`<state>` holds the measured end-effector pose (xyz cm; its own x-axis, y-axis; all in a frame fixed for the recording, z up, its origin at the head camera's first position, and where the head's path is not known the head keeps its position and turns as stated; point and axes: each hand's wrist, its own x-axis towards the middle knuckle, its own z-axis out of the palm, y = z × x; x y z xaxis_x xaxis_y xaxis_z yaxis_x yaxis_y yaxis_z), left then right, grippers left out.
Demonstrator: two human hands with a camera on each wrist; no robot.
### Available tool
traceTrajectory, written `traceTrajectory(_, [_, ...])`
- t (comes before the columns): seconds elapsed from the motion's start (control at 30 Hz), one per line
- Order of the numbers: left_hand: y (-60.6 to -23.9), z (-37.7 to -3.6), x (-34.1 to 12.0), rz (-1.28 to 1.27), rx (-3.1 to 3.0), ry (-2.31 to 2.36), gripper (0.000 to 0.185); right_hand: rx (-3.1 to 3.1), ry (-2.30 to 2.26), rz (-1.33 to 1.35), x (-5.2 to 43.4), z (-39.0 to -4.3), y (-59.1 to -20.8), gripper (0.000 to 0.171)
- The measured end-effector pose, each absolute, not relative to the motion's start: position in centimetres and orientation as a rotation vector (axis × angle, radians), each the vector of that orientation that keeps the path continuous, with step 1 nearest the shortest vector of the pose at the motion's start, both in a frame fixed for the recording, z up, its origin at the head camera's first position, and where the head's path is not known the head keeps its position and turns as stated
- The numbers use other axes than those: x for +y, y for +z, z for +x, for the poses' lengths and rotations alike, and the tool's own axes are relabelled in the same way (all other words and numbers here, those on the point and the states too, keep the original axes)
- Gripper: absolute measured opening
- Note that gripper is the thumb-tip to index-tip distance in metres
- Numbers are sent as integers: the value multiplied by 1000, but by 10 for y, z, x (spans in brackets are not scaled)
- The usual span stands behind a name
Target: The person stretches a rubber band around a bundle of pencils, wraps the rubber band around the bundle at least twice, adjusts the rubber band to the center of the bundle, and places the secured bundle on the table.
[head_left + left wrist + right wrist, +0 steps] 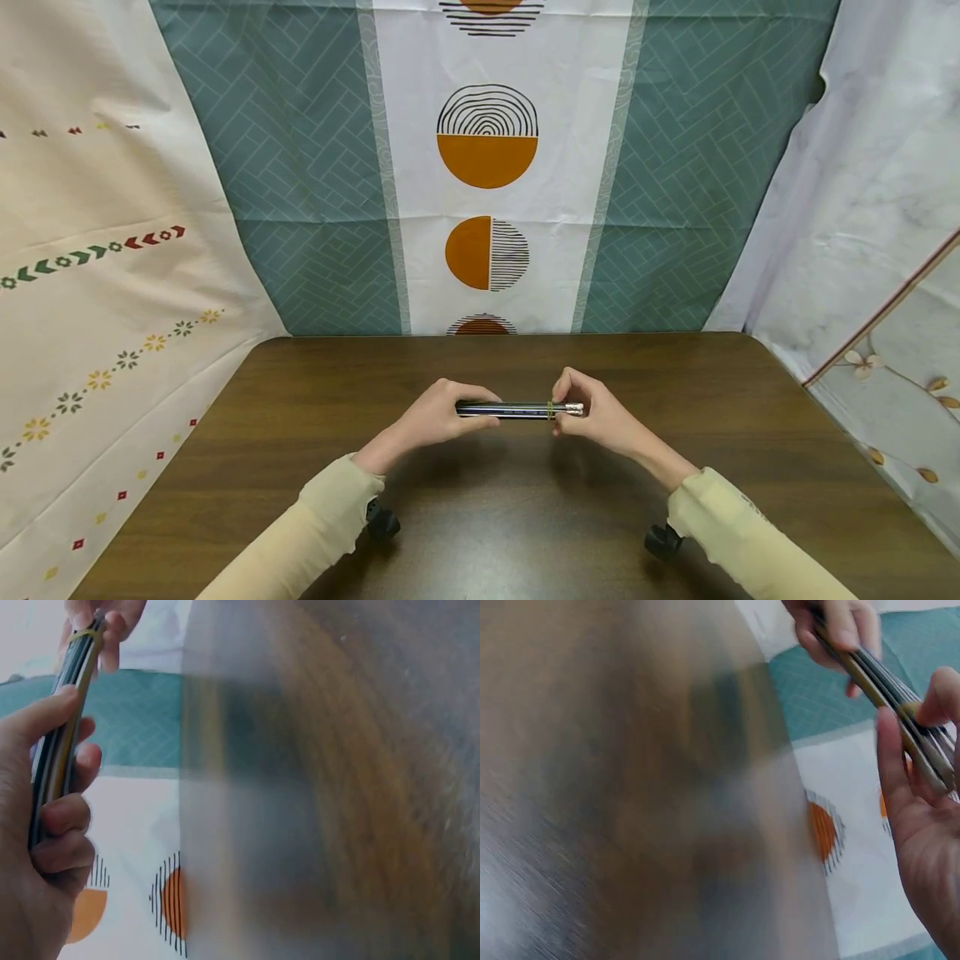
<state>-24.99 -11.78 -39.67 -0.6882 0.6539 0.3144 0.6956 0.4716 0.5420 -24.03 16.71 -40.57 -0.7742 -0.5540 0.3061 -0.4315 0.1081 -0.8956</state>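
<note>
A bundle of dark pencils (510, 411) is held level above the table, with metal ferrules and eraser ends at the right. Round it near that end goes a yellow rubber band (551, 410). My left hand (438, 414) grips the other end; the left wrist view shows its fingers curled round the pencils (56, 761). At the banded end, my right hand (596, 414) pinches with thumb and fingers right at the band. In the right wrist view a fingertip lies on the rubber band (910, 709).
Below the hands is a dark brown wooden table (480, 517). A patterned curtain (322, 167) hangs behind its far edge, with printed cloths at the left (112, 275) and right (862, 208). Dark wrist cameras stick out under both sleeves.
</note>
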Motion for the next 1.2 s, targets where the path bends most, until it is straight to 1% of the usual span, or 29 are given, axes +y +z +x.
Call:
traceTrajectory(0.17, [-401,-245,-109,-1096,-2507,-1034,12,2392,-1789,-1007,157,-233,-409,25])
traceTrajectory(0.37, [-403,-241,-104,-1035,-2429,-991,12,2432,-1848,-1092,150,-230,-407,22])
traceTrajectory(0.47, [-403,-241,-104,-1058,-2411,-992,12,2459,-1802,-1107,151,-229,-404,21])
traceTrajectory(0.57, [-400,-242,-108,-1144,-2389,-1063,15,2437,-1780,-1103,154,-227,-402,23])
traceTrajectory(0.67, [-397,-244,-112,-1248,-2374,-1233,26,2379,-1807,-1107,159,-228,-399,23])
traceTrajectory(0.77, [-395,-245,-114,-1298,-2376,-1385,34,2318,-1850,-1121,163,-230,-398,23])
traceTrajectory(1.03, [-397,-244,-110,-1256,-2383,-1417,29,2218,-1914,-1084,167,-230,-398,21])
traceTrajectory(1.13, [-396,-242,-108,-1238,-2396,-1432,28,2279,-1884,-1043,165,-228,-399,18])
traceTrajectory(1.2, [-396,-241,-106,-1234,-2399,-1432,28,2331,-1842,-1012,164,-228,-399,20])
